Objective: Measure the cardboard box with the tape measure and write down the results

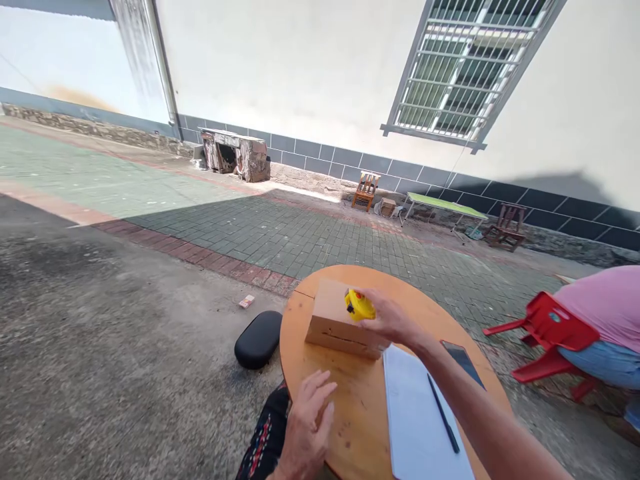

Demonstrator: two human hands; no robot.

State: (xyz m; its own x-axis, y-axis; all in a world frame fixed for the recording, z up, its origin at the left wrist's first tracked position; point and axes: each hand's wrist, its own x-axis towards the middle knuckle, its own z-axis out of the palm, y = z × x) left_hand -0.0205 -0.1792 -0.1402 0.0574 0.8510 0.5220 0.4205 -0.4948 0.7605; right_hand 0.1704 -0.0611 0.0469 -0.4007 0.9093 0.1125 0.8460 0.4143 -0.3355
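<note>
**Head view: right hand holds a tape measure on the box, left hand lies flat**

Head camera shows me the right arm stretched forward across the round wooden table (350, 400), forearm passing over its right half. The right hand (391, 323) curls its fingers and thumb around a yellow tape measure (359, 305) and holds it against the top of a cardboard box (330, 319).

The left hand (306, 421) lies palm down at the table's near edge, fingers loosely spread and gripping nothing.

The tape measure is small, rounded and bright yellow with a dark patch on its face. I cannot tell whether any blade is drawn out. The box is plain brown, closed, and sits at the middle of the table.

A white pad (417, 427) with a black pen (443, 413) lies on the table's near right part, a phone (463, 362) at its right edge. On the ground just left of the table lies a black case (259, 339).
</note>
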